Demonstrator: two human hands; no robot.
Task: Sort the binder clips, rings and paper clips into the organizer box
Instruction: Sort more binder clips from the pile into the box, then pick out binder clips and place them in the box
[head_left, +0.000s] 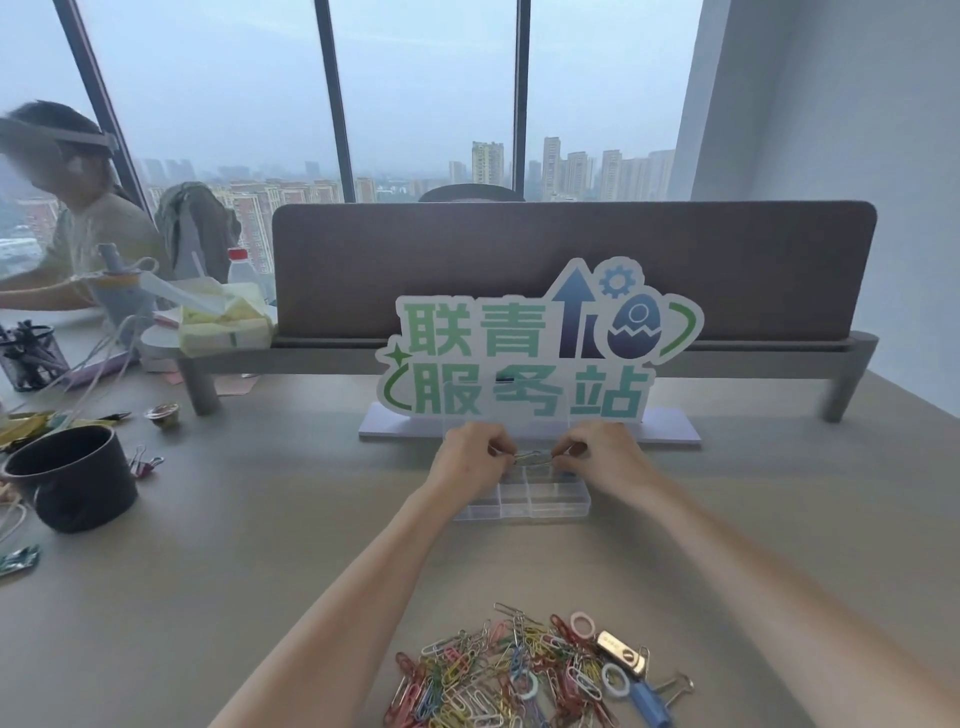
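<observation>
Room: you sit at a beige desk (260, 545) before tall windows showing a hazy city; a grey divider screen (571, 265) crosses the middle of the frame, with a green and blue cut-out sign (519, 358) standing in front of it.
Organizer box: a clear plastic box (524, 501) with small compartments lies at the centre of the frame, just below the sign; what the compartments hold is too faint to tell.
Your left hand: your left hand (467, 460) hovers over the box's left end, fingers curled, pinching one end of a paper clip (530, 457).
Your right hand: your right hand (602, 454) pinches the clip's other end, over the box's right half.
Pile: at lower centre, coloured paper clips (483, 675) lie heaped, with pastel rings (582, 623) and binder clips (652, 691) along the right edge.
Other container: a dark round cup (72, 478) stands at the left, its contents hidden.
</observation>
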